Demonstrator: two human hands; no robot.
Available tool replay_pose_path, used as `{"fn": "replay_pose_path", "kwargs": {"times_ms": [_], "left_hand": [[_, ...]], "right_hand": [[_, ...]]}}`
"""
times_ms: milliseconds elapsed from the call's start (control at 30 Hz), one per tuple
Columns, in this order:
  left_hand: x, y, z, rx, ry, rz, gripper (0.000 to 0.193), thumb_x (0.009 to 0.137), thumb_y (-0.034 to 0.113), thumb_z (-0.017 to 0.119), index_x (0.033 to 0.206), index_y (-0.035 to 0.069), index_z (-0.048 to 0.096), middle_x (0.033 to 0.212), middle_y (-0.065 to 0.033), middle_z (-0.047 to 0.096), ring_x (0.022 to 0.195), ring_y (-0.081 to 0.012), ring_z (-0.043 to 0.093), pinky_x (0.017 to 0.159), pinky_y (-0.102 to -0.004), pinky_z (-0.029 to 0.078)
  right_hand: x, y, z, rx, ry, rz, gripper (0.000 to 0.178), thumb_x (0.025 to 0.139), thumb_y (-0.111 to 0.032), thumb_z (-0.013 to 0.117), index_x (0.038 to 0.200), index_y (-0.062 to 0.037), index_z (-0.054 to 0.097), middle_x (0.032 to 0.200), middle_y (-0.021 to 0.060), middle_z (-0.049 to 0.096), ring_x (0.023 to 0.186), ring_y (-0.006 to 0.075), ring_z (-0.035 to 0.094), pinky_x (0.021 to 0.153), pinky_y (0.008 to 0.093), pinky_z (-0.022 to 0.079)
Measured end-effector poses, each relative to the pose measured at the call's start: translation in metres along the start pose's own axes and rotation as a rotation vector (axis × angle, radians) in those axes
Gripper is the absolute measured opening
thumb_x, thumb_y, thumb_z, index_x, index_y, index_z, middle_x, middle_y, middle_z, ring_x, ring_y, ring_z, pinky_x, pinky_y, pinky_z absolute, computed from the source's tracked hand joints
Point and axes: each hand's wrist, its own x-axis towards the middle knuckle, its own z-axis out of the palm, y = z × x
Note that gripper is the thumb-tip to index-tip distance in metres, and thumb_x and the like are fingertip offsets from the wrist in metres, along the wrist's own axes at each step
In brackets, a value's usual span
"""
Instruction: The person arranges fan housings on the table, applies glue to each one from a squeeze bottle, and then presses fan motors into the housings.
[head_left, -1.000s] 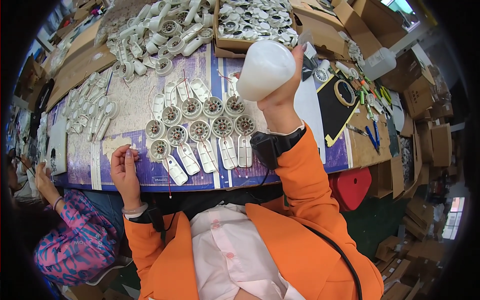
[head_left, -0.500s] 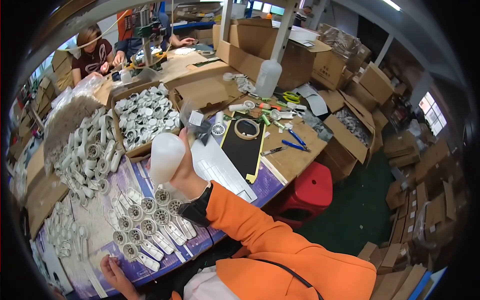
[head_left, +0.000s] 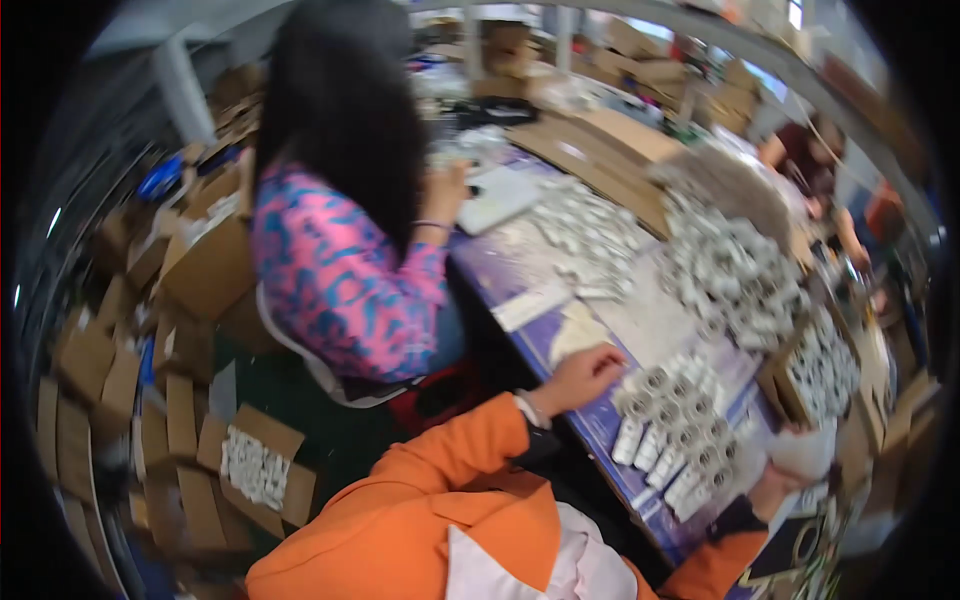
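My left hand (head_left: 584,378) is over the near edge of the purple-topped table, its fingers curled together; whatever they pinch, if anything, is too blurred to see. Just right of it lie rows of white handheld fan housings (head_left: 672,412) with round grilles and handles. Beyond their right end my right hand (head_left: 772,492) is closed around a translucent white plastic bottle (head_left: 806,452), held with its rounded end up. The bottle is blurred and partly covered by the hand. A cardboard box of white round parts (head_left: 822,372) is beside the bottle.
A heap of white fan shells (head_left: 735,275) lies at the back of the table, with smaller white parts (head_left: 590,235) left of it. A co-worker in a pink and blue patterned top (head_left: 345,265) sits close on my left. Cardboard boxes (head_left: 205,265) stand on the floor at left.
The view has swung left, bringing the seated co-worker into sight and moving the table rightward. The bottle stays in my right hand, now near the right side of the picture.
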Motion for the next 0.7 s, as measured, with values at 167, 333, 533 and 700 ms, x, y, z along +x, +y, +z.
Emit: {"fn": "replay_pose_path", "kwargs": {"times_ms": [167, 333, 533, 700], "left_hand": [[-0.019, -0.001, -0.013, -0.122, 0.113, 0.034, 0.017, 0.085, 0.012, 0.06, 0.099, 0.004, 0.059, 0.078, -0.0034, 0.062, 0.068, -0.0092, 0.056, 0.063, -0.0265, 0.046], [-0.012, 0.0, -0.008, -0.097, 0.038, 0.064, 0.015, 0.087, 0.009, 0.057, 0.101, 0.002, 0.058, 0.082, -0.0035, 0.062, 0.073, -0.0091, 0.057, 0.068, -0.0242, 0.046], [-0.01, -0.004, -0.009, -0.055, 0.03, 0.068, 0.015, 0.087, 0.008, 0.057, 0.101, 0.002, 0.058, 0.082, -0.0034, 0.061, 0.073, -0.0092, 0.056, 0.068, -0.0244, 0.046], [-0.009, -0.006, -0.005, -0.069, 0.083, 0.105, 0.015, 0.084, 0.013, 0.059, 0.096, 0.004, 0.059, 0.075, -0.0048, 0.061, 0.067, -0.0137, 0.057, 0.064, -0.0276, 0.046]], "right_hand": [[0.01, 0.015, -0.025, -0.087, 0.048, -0.02, 0.054, 0.089, -0.051, 0.039, 0.104, -0.0015, 0.054, 0.089, 0.0102, 0.056, 0.079, 0.025, 0.051, 0.081, 0.0393, 0.041], [0.011, 0.006, -0.038, -0.141, -0.164, 0.021, 0.057, 0.09, -0.051, 0.036, 0.107, 0.0005, 0.054, 0.09, 0.0113, 0.059, 0.083, 0.026, 0.055, 0.086, 0.0411, 0.041], [0.001, 0.023, 0.017, -0.289, 0.396, -0.049, 0.06, 0.091, -0.051, 0.036, 0.112, 0.0031, 0.052, 0.094, 0.0158, 0.061, 0.084, 0.0286, 0.057, 0.09, 0.0433, 0.042], [0.001, 0.021, 0.011, -0.211, 0.404, -0.055, 0.059, 0.091, -0.049, 0.037, 0.115, 0.0037, 0.051, 0.094, 0.0176, 0.06, 0.084, 0.0292, 0.057, 0.09, 0.0431, 0.043]]}}
